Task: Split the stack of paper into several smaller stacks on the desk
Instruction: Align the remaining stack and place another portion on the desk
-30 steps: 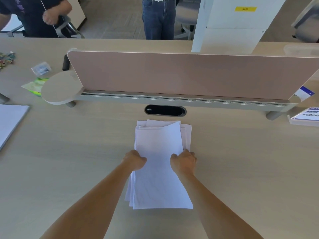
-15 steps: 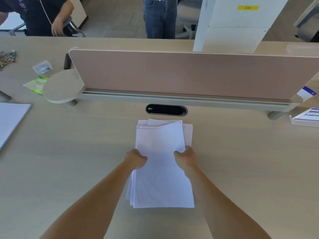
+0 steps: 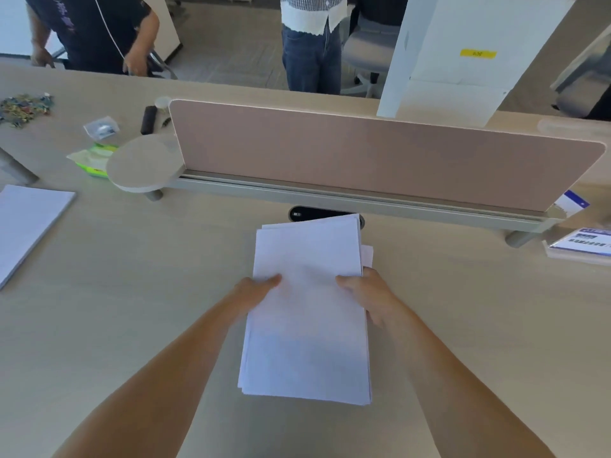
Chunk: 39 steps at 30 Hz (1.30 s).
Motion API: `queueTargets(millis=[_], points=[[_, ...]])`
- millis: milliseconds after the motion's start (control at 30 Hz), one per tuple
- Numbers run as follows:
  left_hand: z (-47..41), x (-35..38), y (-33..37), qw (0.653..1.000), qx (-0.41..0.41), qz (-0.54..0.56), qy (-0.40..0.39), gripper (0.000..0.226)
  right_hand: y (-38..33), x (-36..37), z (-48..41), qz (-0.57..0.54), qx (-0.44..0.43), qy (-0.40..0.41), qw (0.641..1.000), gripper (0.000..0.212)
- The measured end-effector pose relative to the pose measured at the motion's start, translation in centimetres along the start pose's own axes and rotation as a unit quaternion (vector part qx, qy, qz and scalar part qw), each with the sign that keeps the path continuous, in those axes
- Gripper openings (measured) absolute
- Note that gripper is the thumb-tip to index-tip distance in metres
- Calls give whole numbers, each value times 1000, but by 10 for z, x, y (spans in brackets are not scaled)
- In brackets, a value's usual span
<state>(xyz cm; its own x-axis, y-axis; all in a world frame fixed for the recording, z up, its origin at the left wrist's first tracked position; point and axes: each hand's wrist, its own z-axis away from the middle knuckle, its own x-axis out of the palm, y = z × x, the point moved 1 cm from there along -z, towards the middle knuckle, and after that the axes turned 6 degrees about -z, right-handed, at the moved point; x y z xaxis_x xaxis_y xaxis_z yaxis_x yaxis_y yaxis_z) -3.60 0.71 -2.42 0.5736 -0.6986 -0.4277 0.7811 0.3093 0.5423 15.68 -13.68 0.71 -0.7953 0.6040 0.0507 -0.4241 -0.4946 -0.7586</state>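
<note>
Gripping the stack of paper [image 3: 307, 325] at mid-length, your left hand [image 3: 254, 289] takes its left long edge and your right hand [image 3: 367, 292] the right. Each thumb presses on the top sheet, with the other fingers hidden beneath. The stack lies lengthwise at the middle of the desk [image 3: 132, 309], its far end overlapping the black cable port [image 3: 299, 213] below the pink divider [image 3: 363, 153]. Another paper pile [image 3: 26, 223] sits well apart at far left.

Left hand [image 3: 254, 289] and right hand [image 3: 367, 292] grip the stack of paper [image 3: 307, 342] at its side edges, thumbs on top. Far end overlaps the dark cable port [image 3: 297, 213]. Lower sheets [image 3: 367, 254] jut out at right. Light wood surface [image 3: 132, 292]. Separate paper pile [image 3: 26, 223] far left. Pink divider [image 3: 363, 153] behind.
</note>
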Motion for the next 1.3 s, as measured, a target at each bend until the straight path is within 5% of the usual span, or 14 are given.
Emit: queueTargets(millis=[133, 200, 300, 433, 600, 700, 933, 1067, 1200, 1300], points=[[34, -50, -1, 981, 57, 178, -60, 39, -18, 21, 28, -38, -49, -61, 996, 18], [49, -73, -7, 975, 86, 194, -68, 55, -24, 46, 39, -34, -78, -76, 993, 18], [67, -99, -17, 970, 154, 186, -22, 63, -27, 97, 55, 14, -141, -78, 987, 16], [86, -146, -41, 954, 181, 202, 125, 14, -19, 165, 72, 19, -187, -81, 979, 13], [100, -226, -108, 936, 212, 227, 165, 9, -9, 254, 88, 21, -174, -66, 982, 9], [104, -271, -148, 932, 233, 225, 161, 22, 4, 310, 98, -48, -135, -73, 987, 30], [85, -339, -225, 935, 234, 245, 109, 35, 40, 401, 125, -91, -175, 12, 980, 15], [72, -347, -251, 931, 240, 270, 47, 54, 62, 414, 131, -58, -179, 16, 982, 15], [62, -346, -263, 945, 223, 236, 29, 46, 76, 403, 124, -13, -155, 9, 988, 28], [63, -347, -258, 937, 237, 256, 20, 45, 75, 402, 118, -43, -160, -8, 986, 19]])
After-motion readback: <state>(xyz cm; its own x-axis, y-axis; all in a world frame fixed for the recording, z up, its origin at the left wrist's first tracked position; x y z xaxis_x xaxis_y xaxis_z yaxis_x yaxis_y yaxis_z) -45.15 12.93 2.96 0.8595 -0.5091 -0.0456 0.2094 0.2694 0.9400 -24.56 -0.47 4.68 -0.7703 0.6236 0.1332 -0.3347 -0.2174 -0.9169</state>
